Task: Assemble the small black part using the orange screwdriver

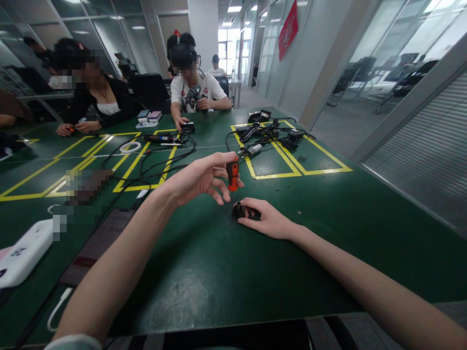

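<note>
An orange-and-black screwdriver [232,174] stands upright over the middle of the table, its thin shaft pointing down. My left hand [204,180] has it by the handle, with a fingertip at the top end and the other fingers loosely curled around the side. Below the tip, a small black part [238,212] with a short upright tube rests on the green tabletop. My right hand [270,218] grips this part from the right, thumb in front and fingers behind. Whether the screwdriver tip touches it, I cannot tell.
Black cables and tools [255,131] lie around yellow tape outlines [328,171] at the back right. Small screws [302,159] are nearby. At left are a white power bank [27,253], a dark phone [98,243] and more cables. Two co-workers sit across the table.
</note>
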### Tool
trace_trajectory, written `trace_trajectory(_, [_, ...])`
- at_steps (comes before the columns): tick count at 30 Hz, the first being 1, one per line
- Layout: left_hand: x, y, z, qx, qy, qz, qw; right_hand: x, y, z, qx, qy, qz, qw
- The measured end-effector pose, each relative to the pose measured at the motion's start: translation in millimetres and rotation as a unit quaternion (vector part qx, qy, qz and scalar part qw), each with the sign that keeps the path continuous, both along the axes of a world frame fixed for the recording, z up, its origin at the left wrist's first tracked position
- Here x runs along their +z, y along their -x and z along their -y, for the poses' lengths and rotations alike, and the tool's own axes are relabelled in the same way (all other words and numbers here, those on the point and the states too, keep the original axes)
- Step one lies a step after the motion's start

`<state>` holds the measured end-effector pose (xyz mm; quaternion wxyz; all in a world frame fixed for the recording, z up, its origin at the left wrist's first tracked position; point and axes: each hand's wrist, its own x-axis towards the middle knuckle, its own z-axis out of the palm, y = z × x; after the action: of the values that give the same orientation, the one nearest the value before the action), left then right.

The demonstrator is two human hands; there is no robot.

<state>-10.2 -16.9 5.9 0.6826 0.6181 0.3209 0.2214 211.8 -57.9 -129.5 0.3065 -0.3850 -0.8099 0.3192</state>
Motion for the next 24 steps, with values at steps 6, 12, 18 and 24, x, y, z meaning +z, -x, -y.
trace_trajectory(6, [-3.5,-0.3,2.2,0.004,-0.021,0.007,1.0,-1.5,-0.3,-0.2,0.0,0.001,-0.007,1.0])
trace_trajectory(12, [-0.2,-2.0,2.4,-0.001,-0.009,0.007,1.0,-0.6,-0.5,-0.2,-0.002,0.005,-0.004,1.0])
trace_trajectory(18, [1.7,-1.5,1.4,0.002,0.005,0.005,1.0,-0.9,-0.7,-0.2,0.002,-0.002,-0.004,1.0])
trace_trajectory(24, [-2.5,-0.3,1.5,0.02,-0.01,0.008,1.0,-0.2,-0.5,0.2,0.0,0.002,-0.002,1.0])
